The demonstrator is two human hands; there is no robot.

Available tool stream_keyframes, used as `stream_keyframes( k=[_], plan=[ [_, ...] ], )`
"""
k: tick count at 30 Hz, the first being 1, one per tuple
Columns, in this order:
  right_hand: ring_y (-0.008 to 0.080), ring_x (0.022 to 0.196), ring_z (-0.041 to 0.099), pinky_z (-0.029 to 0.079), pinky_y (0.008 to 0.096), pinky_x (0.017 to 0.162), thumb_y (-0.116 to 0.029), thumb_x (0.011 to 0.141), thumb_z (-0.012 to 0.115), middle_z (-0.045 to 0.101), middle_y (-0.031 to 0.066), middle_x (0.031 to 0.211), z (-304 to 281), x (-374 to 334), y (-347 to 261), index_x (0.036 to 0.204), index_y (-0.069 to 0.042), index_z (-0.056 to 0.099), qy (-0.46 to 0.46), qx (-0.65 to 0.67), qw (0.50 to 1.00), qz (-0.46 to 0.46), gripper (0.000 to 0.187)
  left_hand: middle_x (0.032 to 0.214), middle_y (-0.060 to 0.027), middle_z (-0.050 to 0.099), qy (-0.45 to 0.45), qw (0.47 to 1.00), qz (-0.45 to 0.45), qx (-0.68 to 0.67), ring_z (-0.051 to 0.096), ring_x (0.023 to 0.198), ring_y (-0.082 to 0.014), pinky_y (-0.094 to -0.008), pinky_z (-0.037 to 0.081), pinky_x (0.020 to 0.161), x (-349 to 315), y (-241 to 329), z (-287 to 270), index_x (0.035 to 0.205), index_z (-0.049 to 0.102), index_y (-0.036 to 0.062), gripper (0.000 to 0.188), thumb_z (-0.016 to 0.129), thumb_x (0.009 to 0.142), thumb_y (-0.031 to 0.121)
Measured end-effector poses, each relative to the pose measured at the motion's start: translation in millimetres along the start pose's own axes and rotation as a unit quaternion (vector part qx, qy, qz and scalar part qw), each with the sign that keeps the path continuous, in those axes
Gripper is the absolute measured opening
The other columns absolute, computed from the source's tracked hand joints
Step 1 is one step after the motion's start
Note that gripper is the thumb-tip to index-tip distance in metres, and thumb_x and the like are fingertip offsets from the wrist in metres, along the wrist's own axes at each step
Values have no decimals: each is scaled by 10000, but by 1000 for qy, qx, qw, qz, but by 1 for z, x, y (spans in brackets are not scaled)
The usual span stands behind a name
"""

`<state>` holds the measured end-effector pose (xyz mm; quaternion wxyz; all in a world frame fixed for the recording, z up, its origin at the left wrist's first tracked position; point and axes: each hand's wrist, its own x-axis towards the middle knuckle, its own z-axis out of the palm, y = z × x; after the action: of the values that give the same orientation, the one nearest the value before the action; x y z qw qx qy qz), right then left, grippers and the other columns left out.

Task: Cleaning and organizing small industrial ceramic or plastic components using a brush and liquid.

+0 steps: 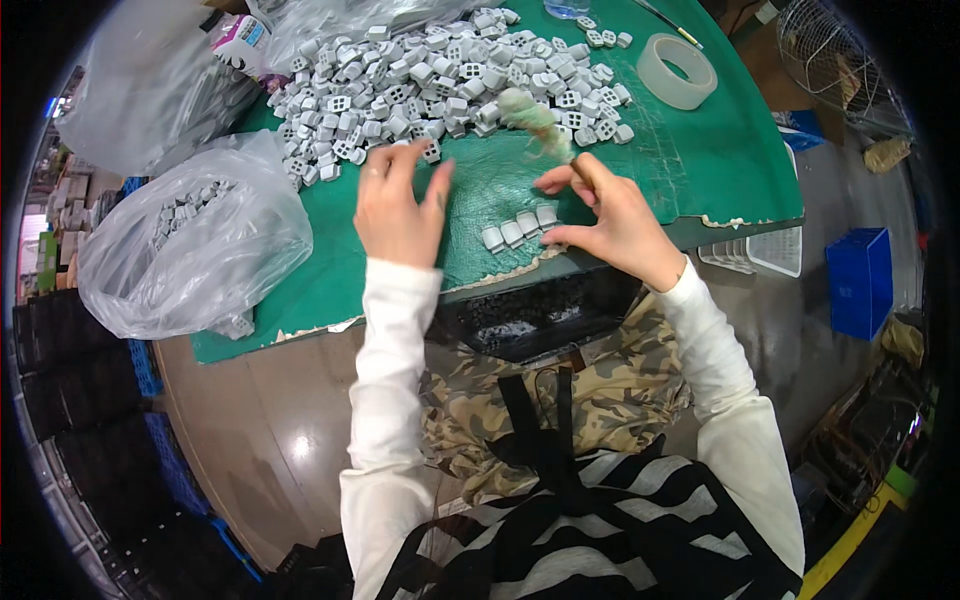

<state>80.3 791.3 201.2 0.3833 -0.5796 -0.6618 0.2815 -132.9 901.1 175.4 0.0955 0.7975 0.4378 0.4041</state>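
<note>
Dark tray (515, 352) is seen nearest, under the table edge above the lap; its contents are too dim to be made out. Just past the edge, four grey-white pieces (511, 234) are set in a short slanted row on the green table (325, 275). Right hand (622, 225) is held at the row's right end: a fluffy-tipped stick (545, 132) is gripped in the fingers, with thumb and index held apart; contact between thumb and end piece can't be told. Left hand (396, 208) is spread, thumb out, by the heap's near edge; nothing is seen gripped, and touch can't be confirmed. More pieces are held in a clear bag (195, 285) at left. Farther off, a big loose heap (450, 85) is piled, and a tape roll (652, 78) is laid to its right. Progress, judged: only four are lined up; the heap and bagged pieces are left unarranged.
</note>
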Motion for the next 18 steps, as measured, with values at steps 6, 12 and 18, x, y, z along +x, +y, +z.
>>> stream_keyframes(
  k=[6,12,18],
  plan=[
    [157,880,629,470,279,723,-68,672,862,691,114,1068,2,-6,4,804,-38,371,49,20,999,-6,509,876,-65,612,-7,1000,-11,24,578,626,-178,-288,496,580,15,-21,14,1055,698,84,336,810,739,97],
    [209,745,616,483,345,706,-47,705,810,675,140,1000,2,-12,8,811,-46,352,42,24,998,38,471,866,-51,597,-45,995,-46,-78,594,652,-138,-271,505,600,-46,22,-29,972,715,62,301,828,695,29],
    [79,668,479,371,236,564,-24,700,803,618,12,881,7,-6,5,1098,-10,597,6,30,999,45,447,923,-52,612,-98,990,5,-99,598,691,-141,-256,480,594,-58,25,-49,1051,711,47,454,884,636,108]
  ],
)
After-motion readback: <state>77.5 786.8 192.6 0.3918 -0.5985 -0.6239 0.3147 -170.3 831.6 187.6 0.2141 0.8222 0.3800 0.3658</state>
